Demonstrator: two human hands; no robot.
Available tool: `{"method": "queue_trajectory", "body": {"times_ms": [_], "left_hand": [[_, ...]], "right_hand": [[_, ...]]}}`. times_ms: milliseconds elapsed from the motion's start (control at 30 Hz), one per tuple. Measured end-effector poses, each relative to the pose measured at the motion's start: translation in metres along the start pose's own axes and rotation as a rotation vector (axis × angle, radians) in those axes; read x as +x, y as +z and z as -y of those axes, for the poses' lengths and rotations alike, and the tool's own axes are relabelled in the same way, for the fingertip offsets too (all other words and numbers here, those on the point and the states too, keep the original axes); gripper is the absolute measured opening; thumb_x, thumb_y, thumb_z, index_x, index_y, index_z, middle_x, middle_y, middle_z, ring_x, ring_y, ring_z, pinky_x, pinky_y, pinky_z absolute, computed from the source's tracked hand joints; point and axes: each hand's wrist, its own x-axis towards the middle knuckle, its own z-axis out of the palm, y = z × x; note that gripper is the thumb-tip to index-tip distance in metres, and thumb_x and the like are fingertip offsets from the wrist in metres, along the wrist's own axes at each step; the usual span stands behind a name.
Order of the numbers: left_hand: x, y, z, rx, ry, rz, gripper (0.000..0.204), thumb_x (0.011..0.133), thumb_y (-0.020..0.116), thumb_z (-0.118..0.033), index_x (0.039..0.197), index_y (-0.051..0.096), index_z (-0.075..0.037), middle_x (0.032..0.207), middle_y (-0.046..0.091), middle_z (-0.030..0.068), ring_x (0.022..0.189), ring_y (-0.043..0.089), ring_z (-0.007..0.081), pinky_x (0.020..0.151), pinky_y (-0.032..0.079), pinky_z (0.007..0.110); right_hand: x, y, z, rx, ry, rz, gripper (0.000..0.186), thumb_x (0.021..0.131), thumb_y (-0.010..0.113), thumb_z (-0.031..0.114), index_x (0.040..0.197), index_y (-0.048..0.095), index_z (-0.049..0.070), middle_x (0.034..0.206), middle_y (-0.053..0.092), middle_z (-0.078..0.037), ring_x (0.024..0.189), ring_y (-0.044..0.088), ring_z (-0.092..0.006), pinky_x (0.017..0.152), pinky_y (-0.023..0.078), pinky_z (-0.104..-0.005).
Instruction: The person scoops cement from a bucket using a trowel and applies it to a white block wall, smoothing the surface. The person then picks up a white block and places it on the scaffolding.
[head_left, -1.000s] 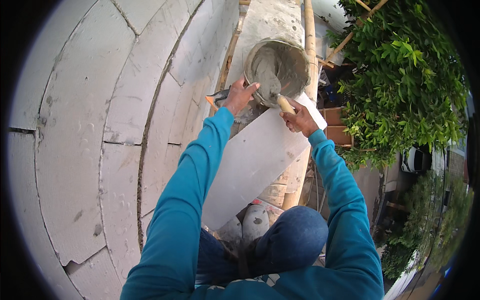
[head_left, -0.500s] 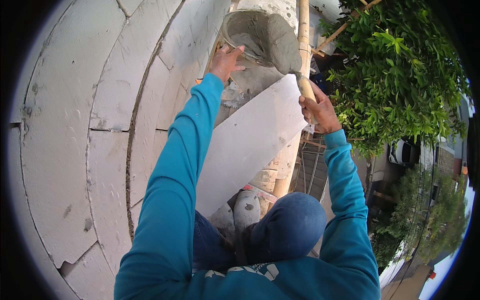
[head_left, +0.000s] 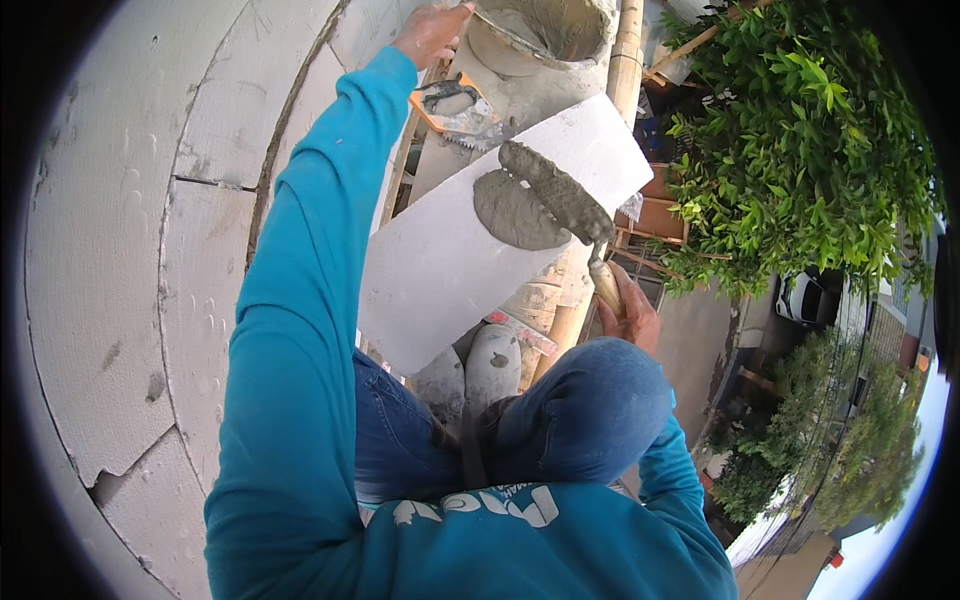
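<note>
A long pale block (head_left: 430,275) lies slantwise in front of my knees. Grey wet mortar (head_left: 512,212) is spread in a patch on its upper face. My right hand (head_left: 632,315) is closed round the wooden handle of a trowel (head_left: 560,190), whose mortar-coated blade is tilted on edge against the patch. At the far end, my left hand (head_left: 434,36) has its fingers curled at the rim of a mortar-smeared bucket (head_left: 515,45). The bucket's far part is cut off by the picture's top edge.
A handsaw with an orange-and-black handle (head_left: 452,103) lies between bucket and block. Pale block wall (head_left: 120,270) rises on the left. Bamboo poles (head_left: 626,60) run along the right edge, with leafy branches (head_left: 790,130) and a drop beyond. A red-edged tool (head_left: 524,332) lies by my feet.
The loaded trowel has come from the bucket toward me and down onto the block, leaving mortar there. My left hand's fingers, spread before, are now curled at the bucket rim.
</note>
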Motion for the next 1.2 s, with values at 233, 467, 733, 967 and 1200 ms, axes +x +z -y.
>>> {"method": "queue_trajectory", "body": {"times_ms": [233, 467, 733, 967, 1200], "left_hand": [[-0.109, -0.088, -0.01, 0.428, 0.034, -0.009, 0.079, 0.092, 0.053, -0.051, 0.149, 0.028, -0.002, 0.144, 0.042, 0.0195, 0.131, 0.045, 0.031, 0.108, 0.036, 0.042], [-0.332, -0.102, 0.08, 0.043, -0.461, -0.462, 0.087, 0.091, 0.05, -0.057, 0.15, 0.021, -0.001, 0.155, 0.026, 0.017, 0.142, 0.026, 0.0316, 0.114, 0.023, 0.046], [-0.42, -0.026, 0.127, -0.739, -0.877, -0.388, 0.095, 0.089, 0.024, -0.076, 0.152, 0.013, -0.006, 0.153, 0.025, 0.0219, 0.139, 0.029, 0.0352, 0.113, 0.025, 0.049], [-0.419, -0.024, 0.142, -0.791, -0.815, -0.268, 0.092, 0.091, 0.024, -0.073, 0.149, 0.023, -0.002, 0.142, 0.041, 0.0175, 0.128, 0.042, 0.0327, 0.107, 0.032, 0.048], [-0.427, -0.023, 0.148, -0.765, -0.729, -0.276, 0.082, 0.088, 0.049, -0.067, 0.143, 0.033, -0.008, 0.14, 0.042, 0.0157, 0.122, 0.047, 0.0299, 0.103, 0.038, 0.048]], "right_hand": [[-0.005, -0.033, -0.043, 0.36, 0.321, 0.355, 0.034, 0.098, 0.053, 0.031, 0.117, 0.053, 0.003, 0.082, 0.061, -0.007, 0.077, 0.06, -0.0202, 0.069, 0.048, -0.0342], [-0.021, 0.008, -0.012, 0.517, 0.25, 0.613, 0.036, 0.098, 0.053, 0.034, 0.114, 0.051, 0.002, 0.087, 0.06, -0.011, 0.08, 0.055, -0.0182, 0.075, 0.046, -0.0353], [0.017, 0.02, 0.047, 0.214, 0.054, 1.037, 0.043, 0.094, 0.057, 0.038, 0.122, 0.046, 0.007, 0.091, 0.066, -0.02, 0.09, 0.063, -0.0269, 0.077, 0.045, -0.0391], [0.018, 0.005, 0.053, -0.435, -0.257, 1.035, 0.039, 0.088, 0.061, 0.031, 0.113, 0.044, 0.007, 0.099, 0.061, -0.022, 0.087, 0.065, -0.0393, 0.073, 0.053, -0.0459], [0.02, -0.005, -0.023, -0.631, -0.266, 0.548, 0.037, 0.085, 0.061, 0.021, 0.114, 0.042, 0.007, 0.099, 0.056, -0.019, 0.077, 0.065, -0.0374, 0.061, 0.053, -0.0445]]}}
